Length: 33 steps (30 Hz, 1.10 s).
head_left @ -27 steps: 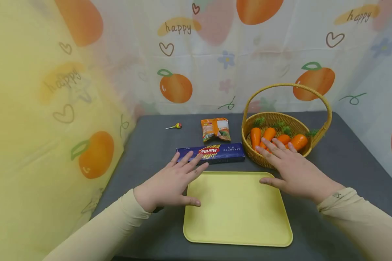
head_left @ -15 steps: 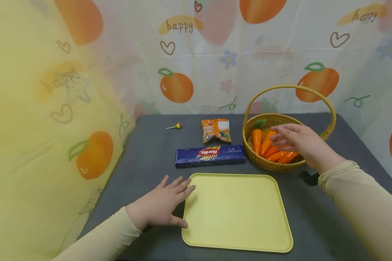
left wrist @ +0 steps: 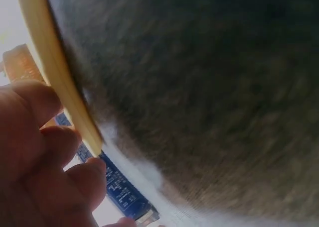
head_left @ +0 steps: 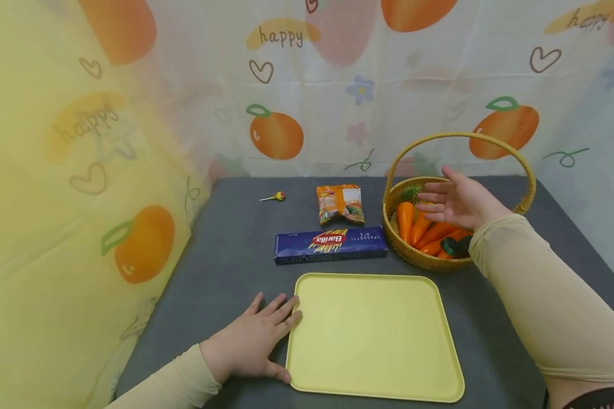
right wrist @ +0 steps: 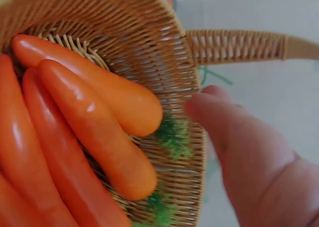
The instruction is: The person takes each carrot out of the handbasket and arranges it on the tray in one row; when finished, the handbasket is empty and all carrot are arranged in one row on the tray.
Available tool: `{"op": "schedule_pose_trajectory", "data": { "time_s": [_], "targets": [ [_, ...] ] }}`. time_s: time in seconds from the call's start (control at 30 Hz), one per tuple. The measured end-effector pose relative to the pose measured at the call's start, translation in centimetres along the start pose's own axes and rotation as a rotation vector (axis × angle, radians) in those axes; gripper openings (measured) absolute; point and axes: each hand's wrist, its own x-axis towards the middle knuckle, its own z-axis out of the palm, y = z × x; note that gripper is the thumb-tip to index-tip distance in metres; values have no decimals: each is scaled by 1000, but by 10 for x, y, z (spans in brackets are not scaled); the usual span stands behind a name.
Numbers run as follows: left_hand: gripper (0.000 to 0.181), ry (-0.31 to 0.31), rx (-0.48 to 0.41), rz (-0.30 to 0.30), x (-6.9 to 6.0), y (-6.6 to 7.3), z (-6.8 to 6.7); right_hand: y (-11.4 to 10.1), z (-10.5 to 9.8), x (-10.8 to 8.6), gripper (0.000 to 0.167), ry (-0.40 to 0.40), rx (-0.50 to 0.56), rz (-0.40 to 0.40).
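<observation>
we see the left hand (head_left: 253,345) with its fingers spread, touching the left rim of the yellow tray (head_left: 373,336) on the grey worktop (head_left: 235,250). the right hand (head_left: 464,201) is over the basket (head_left: 414,258), fingers straight and slightly apart, above the carrots (head_left: 405,221) lying inside it. we find the spaghetti box (head_left: 330,246) beyond the tray, just beside the basket; behind the box is a snack bag (head_left: 340,203), with a lollipop (head_left: 279,196) to its left.
</observation>
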Motion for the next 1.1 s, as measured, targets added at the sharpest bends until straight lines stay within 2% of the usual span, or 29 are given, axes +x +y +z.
{"op": "schedule_pose_trajectory", "data": {
  "time_s": [0.13,0.3,0.47,0.63,0.77,0.97,1.1],
  "targets": [
    [120,5,-5,-1,-2,2,-2,-1,-1,14,103,36,74,92],
    [120,9,-9,-2,-2,2,1,-3,-2,30,101,86,144,199],
    [120,1,-26,-9,-1,2,2,-3,-3,49,100,129,80,270],
    [120,-5,-35,-16,-2,2,1,3,-1,65,102,100,-46,340],
    [120,-13,-27,-21,-1,3,2,11,-3,74,100,83,-105,363],
    [122,-7,-24,-25,0,3,2,18,-12,85,92,92,-126,336],
    [122,-12,-38,-19,1,1,3,23,-16,89,91,59,-181,330]
  ]
}}
